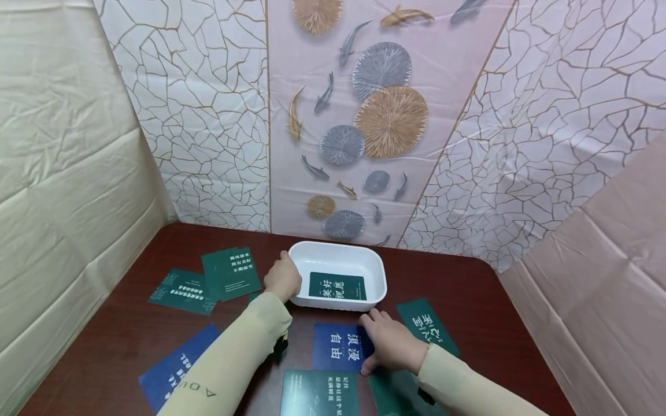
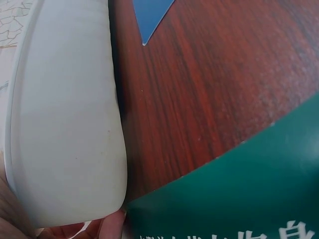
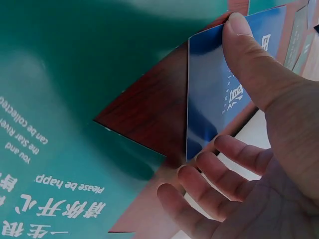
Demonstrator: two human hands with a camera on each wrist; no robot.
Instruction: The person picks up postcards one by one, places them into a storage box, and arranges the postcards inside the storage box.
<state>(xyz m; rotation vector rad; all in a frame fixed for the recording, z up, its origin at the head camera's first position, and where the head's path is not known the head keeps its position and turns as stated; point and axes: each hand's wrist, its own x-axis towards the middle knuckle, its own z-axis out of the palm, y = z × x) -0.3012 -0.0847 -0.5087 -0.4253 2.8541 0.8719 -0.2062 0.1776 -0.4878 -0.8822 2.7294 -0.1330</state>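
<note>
In the head view my left hand (image 1: 283,277) grips the left end of a white plastic basin (image 1: 338,248). The left wrist view has fingers (image 2: 112,226) under the basin's end, beside a green card (image 2: 239,184). Inside the basin lies a green card with white characters (image 1: 338,286). My right hand (image 1: 392,342) spans a blue card (image 1: 338,346) in front of the basin. In the right wrist view the thumb (image 3: 244,45) lies over one edge of this blue card (image 3: 209,84), with fingertips at the opposite edge. Whether the card is lifted, I cannot tell.
Two overlapping green cards (image 1: 231,271) lie left of the basin. Another blue card (image 1: 179,367) is partly behind my left sleeve. Nearer me are a green card (image 1: 319,396) and one under my right forearm. Another green card (image 1: 428,326) lies to the right on the dark red-brown table (image 1: 484,323).
</note>
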